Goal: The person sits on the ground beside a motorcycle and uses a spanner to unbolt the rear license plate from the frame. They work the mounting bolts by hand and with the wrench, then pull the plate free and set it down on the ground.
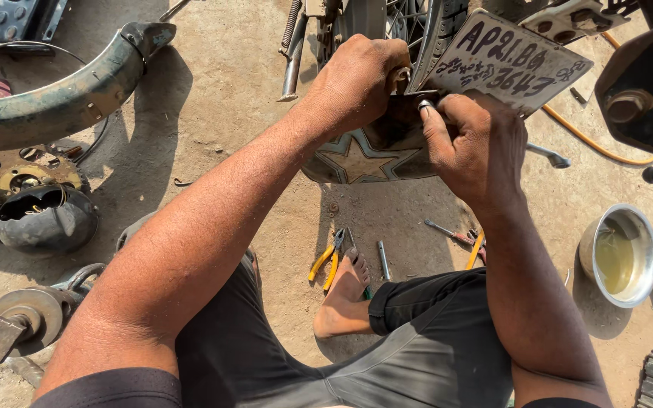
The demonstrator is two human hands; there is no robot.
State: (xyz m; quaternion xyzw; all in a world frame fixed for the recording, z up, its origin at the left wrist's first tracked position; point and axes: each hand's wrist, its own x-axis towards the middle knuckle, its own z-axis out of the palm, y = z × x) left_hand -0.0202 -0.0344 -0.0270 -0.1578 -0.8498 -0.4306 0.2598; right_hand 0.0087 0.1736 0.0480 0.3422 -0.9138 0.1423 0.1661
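Note:
My left hand [357,79] is closed around the upper edge of a dark rear mudguard [364,155] with a painted star, next to the spoked wheel [417,26]. My right hand [474,143] pinches a small metal tool or fastener against the mudguard just below a white plate with handwriting [508,60]. The part between my fingers is mostly hidden. My bare foot [345,291] rests on the dirt below.
Yellow-handled pliers [326,261], a screwdriver [447,233] and a short rod [384,261] lie on the ground. A steel bowl of yellowish liquid [620,255] stands at right. A curved green mudguard [54,98], a headlamp shell [43,219] and a hub [20,313] lie at left.

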